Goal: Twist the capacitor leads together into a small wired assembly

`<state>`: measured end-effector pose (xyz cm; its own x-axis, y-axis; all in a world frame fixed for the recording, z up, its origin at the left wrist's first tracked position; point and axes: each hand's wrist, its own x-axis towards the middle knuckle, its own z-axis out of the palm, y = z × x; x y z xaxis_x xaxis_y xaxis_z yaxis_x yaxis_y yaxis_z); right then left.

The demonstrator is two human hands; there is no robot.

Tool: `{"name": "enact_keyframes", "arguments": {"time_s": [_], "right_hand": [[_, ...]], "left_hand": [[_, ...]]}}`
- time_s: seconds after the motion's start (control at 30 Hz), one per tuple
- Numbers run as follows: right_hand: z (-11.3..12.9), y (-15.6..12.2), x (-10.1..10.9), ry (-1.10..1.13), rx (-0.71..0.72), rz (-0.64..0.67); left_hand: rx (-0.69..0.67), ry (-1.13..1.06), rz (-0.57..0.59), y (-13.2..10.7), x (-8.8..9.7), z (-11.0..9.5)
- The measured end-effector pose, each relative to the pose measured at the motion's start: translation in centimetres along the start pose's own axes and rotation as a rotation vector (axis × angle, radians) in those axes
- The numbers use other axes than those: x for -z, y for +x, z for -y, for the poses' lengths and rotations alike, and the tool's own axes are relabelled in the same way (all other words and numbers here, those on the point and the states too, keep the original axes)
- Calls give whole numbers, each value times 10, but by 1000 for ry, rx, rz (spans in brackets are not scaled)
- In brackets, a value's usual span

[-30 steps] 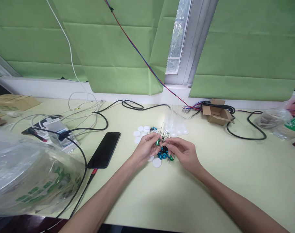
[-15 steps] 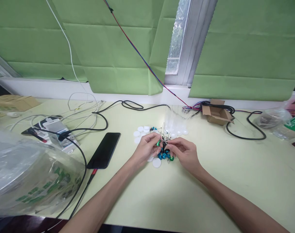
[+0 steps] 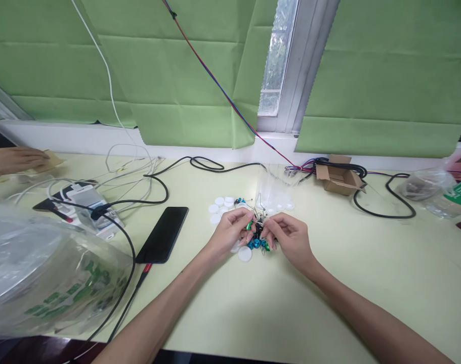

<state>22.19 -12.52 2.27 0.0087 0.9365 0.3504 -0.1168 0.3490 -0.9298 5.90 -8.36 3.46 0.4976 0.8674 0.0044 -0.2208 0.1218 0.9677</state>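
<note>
My left hand [image 3: 236, 228] is closed in a pinch on a small shiny green piece [image 3: 249, 225] with thin wire at it. Just to its right, my right hand [image 3: 287, 231] pinches at the thin wire between the two hands; the fingertips nearly meet. Under and between the hands lies a pile of small blue metallic pieces [image 3: 256, 243] with black parts and bent thin wires. Another green piece [image 3: 267, 246] rests by my right fingers. White round discs [image 3: 245, 254] lie around the pile, partly hidden by my left hand.
A black phone [image 3: 163, 235] lies left on the table, near a clear plastic bag [image 3: 55, 273] and tangled cables. An open cardboard box [image 3: 339, 180] stands at the back right. At the far left another person's hand [image 3: 15, 161] is over a brown carton [image 3: 52, 161].
Another person's hand has come in at the far left onto the brown carton. My right fingers have shifted slightly; both my hands stay over the pile.
</note>
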Motion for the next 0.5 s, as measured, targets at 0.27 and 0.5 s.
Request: {"name": "enact_keyframes", "arguments": {"time_s": [0.27,0.5], "right_hand": [[-3,2,0,71,-35,10],[-3,0,0,65,60,82]], "left_hand": [[3,-25,5,0,0,0],[8,-76,14,-1,0,-1]]}}
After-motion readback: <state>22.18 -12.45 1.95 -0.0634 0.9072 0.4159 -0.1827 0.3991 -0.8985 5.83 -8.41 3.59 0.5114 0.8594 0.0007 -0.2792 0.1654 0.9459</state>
